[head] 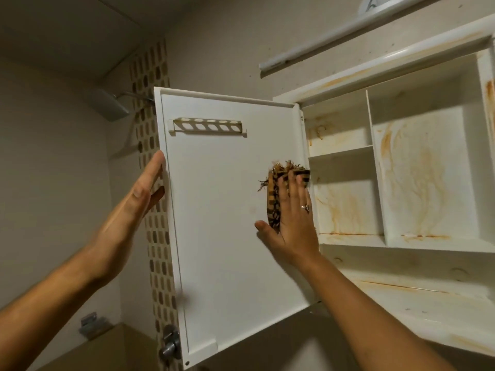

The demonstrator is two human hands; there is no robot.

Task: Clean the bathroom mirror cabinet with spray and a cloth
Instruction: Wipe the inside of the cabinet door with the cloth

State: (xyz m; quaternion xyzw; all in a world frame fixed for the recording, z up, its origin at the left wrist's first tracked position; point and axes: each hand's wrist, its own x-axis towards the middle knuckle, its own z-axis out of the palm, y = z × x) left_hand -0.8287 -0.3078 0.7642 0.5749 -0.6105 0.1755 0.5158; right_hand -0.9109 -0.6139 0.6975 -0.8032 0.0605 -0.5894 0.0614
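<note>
The white cabinet door point(219, 210) hangs swung open to the left, its inner side facing me. My right hand point(290, 218) presses a brown-and-black patterned cloth point(276, 188) flat against the door near its hinge edge. My left hand point(142, 194) lies flat with straight fingers along the door's free left edge, steadying it. The open cabinet point(401, 167) on the right has white shelves and compartments streaked with orange rust stains. No spray bottle is in view.
A slotted holder point(207, 125) is fixed high on the inner door. A long light fixture point(334, 41) runs above the cabinet. Behind the door are a mosaic tile strip point(158, 236), a shower head point(112, 105) and metal valve handles point(170, 344).
</note>
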